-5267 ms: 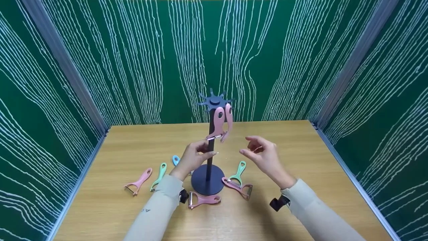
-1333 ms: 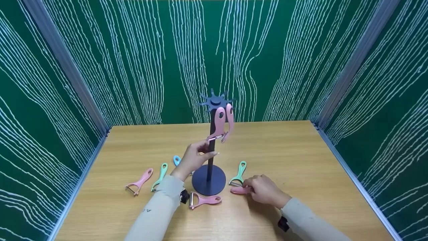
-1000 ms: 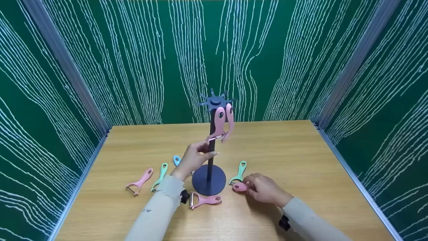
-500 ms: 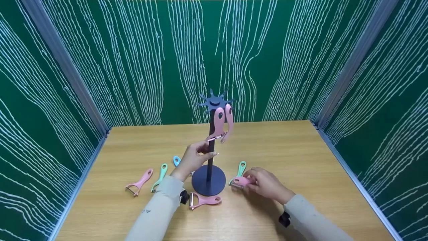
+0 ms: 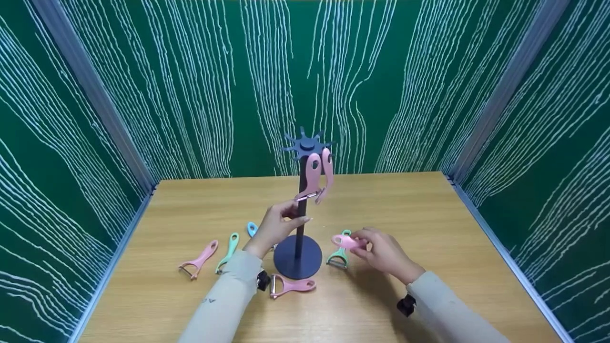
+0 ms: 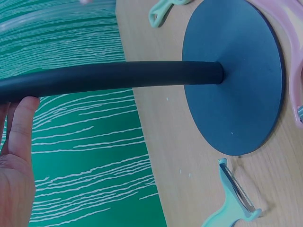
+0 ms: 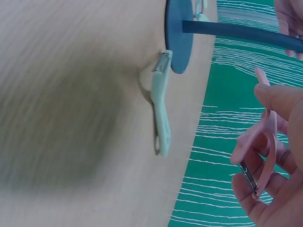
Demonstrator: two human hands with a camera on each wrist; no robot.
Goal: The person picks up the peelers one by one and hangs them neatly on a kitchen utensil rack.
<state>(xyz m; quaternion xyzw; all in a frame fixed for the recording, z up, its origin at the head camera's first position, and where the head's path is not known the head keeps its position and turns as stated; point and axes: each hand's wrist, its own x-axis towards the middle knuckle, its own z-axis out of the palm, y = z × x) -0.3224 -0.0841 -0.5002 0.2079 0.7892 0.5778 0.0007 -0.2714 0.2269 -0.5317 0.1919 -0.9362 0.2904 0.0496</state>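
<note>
My left hand (image 5: 274, 227) holds the dark pole (image 5: 299, 243) of an upright stand, thumb and fingers either side of it. From the stand's spiked top (image 5: 306, 142) hang two pink peelers, the nearer peeler (image 5: 312, 174) and a second peeler (image 5: 328, 166) seen edge-on. Above the table to the right, my right hand (image 5: 387, 255) pinches another pink peeler (image 5: 344, 241). Its handle end points toward the stand; in the right wrist view its blade head (image 7: 258, 163) lies among the fingers. Beneath it, a green peeler (image 5: 338, 259) lies on the table, partly covered in the head view.
One pink peeler (image 5: 296, 285) lies before the round base (image 5: 286, 262). Left of the stand are a pink peeler (image 5: 206, 254), a green peeler (image 5: 232, 245) and a blue peeler (image 5: 252, 228), the last partly behind my left hand. Green walls (image 5: 190, 95) enclose the table.
My right hand came down to the pink peeler beside the green one, took hold of it, turned it and lifted it off the table. My left hand stays on the pole.
</note>
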